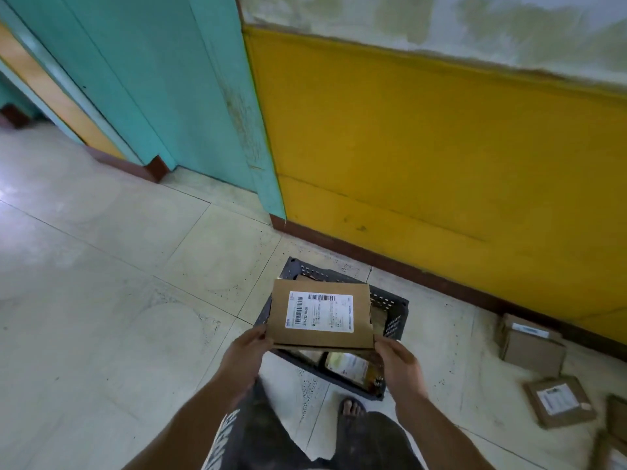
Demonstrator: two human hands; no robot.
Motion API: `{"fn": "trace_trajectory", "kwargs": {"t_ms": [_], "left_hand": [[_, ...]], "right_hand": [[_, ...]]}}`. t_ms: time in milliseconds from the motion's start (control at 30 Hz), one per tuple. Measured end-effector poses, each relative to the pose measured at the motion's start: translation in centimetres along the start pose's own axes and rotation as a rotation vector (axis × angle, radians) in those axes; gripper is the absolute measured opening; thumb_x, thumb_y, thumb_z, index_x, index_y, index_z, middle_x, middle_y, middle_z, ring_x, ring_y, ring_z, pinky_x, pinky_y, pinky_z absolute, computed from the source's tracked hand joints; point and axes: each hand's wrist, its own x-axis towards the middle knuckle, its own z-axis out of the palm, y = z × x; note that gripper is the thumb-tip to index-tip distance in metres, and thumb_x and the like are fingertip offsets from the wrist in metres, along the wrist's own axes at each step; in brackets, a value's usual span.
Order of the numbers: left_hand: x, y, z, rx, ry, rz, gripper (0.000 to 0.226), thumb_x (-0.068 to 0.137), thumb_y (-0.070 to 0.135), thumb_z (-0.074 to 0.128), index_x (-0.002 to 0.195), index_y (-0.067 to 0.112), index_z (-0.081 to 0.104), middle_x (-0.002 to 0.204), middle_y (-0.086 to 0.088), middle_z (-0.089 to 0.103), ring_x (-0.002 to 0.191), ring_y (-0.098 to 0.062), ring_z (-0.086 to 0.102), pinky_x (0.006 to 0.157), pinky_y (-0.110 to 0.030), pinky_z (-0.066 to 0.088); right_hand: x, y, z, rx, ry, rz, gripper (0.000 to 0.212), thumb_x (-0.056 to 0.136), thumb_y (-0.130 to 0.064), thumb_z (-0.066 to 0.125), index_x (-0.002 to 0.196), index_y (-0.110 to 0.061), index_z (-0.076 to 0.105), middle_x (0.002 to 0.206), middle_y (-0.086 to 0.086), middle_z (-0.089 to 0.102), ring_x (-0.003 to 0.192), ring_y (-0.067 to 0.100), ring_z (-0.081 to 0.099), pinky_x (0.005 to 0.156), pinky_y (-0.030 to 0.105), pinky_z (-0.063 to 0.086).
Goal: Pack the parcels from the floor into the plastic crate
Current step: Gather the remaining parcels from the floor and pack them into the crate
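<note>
I hold a flat brown cardboard parcel (322,315) with a white barcode label, level above the dark grey perforated plastic crate (390,301) on the floor. My left hand (247,356) grips the parcel's near left corner. At the near right corner my right hand (397,362) grips it too. Under the parcel, inside the crate, lies another labelled parcel (351,366); most of the crate's inside is hidden.
Cardboard parcels lie on the tiled floor at the right: a box (529,346) by the skirting and a flat labelled one (558,400). A yellow wall (441,157) stands behind the crate, a teal door frame (169,96) at the left. My foot (351,408) is beside the crate.
</note>
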Motion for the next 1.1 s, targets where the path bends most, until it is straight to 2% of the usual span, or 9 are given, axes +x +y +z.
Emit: {"fn": "trace_trajectory", "kwargs": {"t_ms": [67, 167, 233, 333, 433, 600, 833, 967, 1100], "left_hand": [[3.1, 1.3, -1.1, 0.048, -0.038, -0.014, 0.020, 0.096, 0.017, 0.054, 0.084, 0.026, 0.067, 0.085, 0.002, 0.068, 0.084, -0.019, 0.062, 0.069, -0.026, 0.046], [8.8, 2.3, -2.9, 0.183, -0.143, 0.006, 0.019, 0.094, 0.018, 0.052, 0.094, 0.026, 0.069, 0.093, 0.006, 0.070, 0.090, -0.012, 0.063, 0.077, -0.028, 0.048], [12.6, 2.9, -3.9, 0.272, -0.222, 0.005, 0.022, 0.094, 0.020, 0.050, 0.103, 0.029, 0.068, 0.096, 0.007, 0.070, 0.093, -0.013, 0.063, 0.081, -0.032, 0.051], [18.1, 3.5, -5.5, 0.391, -0.299, 0.004, 0.025, 0.095, 0.020, 0.047, 0.113, 0.028, 0.064, 0.094, 0.003, 0.067, 0.088, -0.017, 0.063, 0.066, -0.028, 0.045], [22.7, 4.0, -5.9, 0.449, -0.343, 0.022, 0.026, 0.097, 0.015, 0.045, 0.114, 0.021, 0.064, 0.105, -0.001, 0.067, 0.089, -0.018, 0.062, 0.062, -0.024, 0.043], [30.5, 1.3, -2.9, 0.489, -0.332, -0.010, 0.022, 0.094, 0.019, 0.047, 0.102, 0.018, 0.067, 0.098, -0.004, 0.069, 0.088, -0.021, 0.063, 0.065, -0.030, 0.040], [40.0, -5.1, 4.1, 0.535, -0.307, -0.071, 0.023, 0.090, 0.024, 0.050, 0.107, 0.026, 0.066, 0.094, 0.004, 0.069, 0.082, -0.014, 0.062, 0.061, -0.025, 0.044], [45.1, -8.7, 8.1, 0.575, -0.241, -0.158, 0.010, 0.095, 0.024, 0.048, 0.104, 0.020, 0.051, 0.082, 0.002, 0.055, 0.069, -0.012, 0.052, 0.054, -0.025, 0.038], [49.5, -11.9, 10.3, 0.642, -0.243, -0.170, 0.025, 0.090, 0.027, 0.053, 0.112, 0.016, 0.056, 0.098, -0.005, 0.063, 0.085, -0.020, 0.062, 0.074, -0.034, 0.053]], "right_hand": [[1.2, -1.4, 2.1, 0.022, 0.043, 0.047, 0.016, 0.098, -0.022, 0.050, 0.092, -0.026, 0.065, 0.097, 0.002, 0.064, 0.085, 0.014, 0.059, 0.066, 0.026, 0.048], [3.5, -2.3, 5.8, 0.033, 0.132, 0.108, 0.022, 0.096, -0.022, 0.053, 0.080, -0.033, 0.063, 0.087, 0.000, 0.065, 0.081, 0.016, 0.060, 0.074, 0.035, 0.050], [5.0, -2.3, 8.7, 0.083, 0.203, 0.173, 0.018, 0.095, -0.022, 0.055, 0.086, -0.031, 0.067, 0.089, -0.001, 0.068, 0.086, 0.019, 0.063, 0.083, 0.040, 0.053], [7.6, -1.9, 12.8, 0.197, 0.276, 0.269, 0.016, 0.093, -0.021, 0.058, 0.085, -0.030, 0.069, 0.101, 0.003, 0.069, 0.097, 0.024, 0.065, 0.092, 0.046, 0.053], [10.6, -1.3, 15.8, 0.229, 0.311, 0.322, 0.025, 0.095, -0.017, 0.055, 0.081, -0.032, 0.070, 0.101, 0.003, 0.069, 0.096, 0.024, 0.063, 0.087, 0.040, 0.052], [17.5, 1.8, 17.8, 0.212, 0.341, 0.365, 0.030, 0.093, -0.017, 0.055, 0.074, -0.032, 0.071, 0.093, -0.003, 0.070, 0.100, 0.025, 0.065, 0.094, 0.047, 0.052], [28.6, 9.1, 18.7, 0.132, 0.315, 0.402, 0.015, 0.083, -0.028, 0.056, 0.074, -0.028, 0.069, 0.099, 0.015, 0.070, 0.103, 0.038, 0.064, 0.097, 0.056, 0.049], [35.0, 13.3, 19.6, 0.086, 0.273, 0.400, 0.019, 0.083, -0.030, 0.057, 0.067, -0.022, 0.064, 0.080, 0.009, 0.066, 0.082, 0.028, 0.061, 0.083, 0.043, 0.050], [39.8, 16.5, 20.4, 0.112, 0.249, 0.414, 0.022, 0.085, -0.026, 0.057, 0.066, -0.028, 0.067, 0.081, 0.002, 0.067, 0.087, 0.022, 0.063, 0.087, 0.040, 0.052]]}}
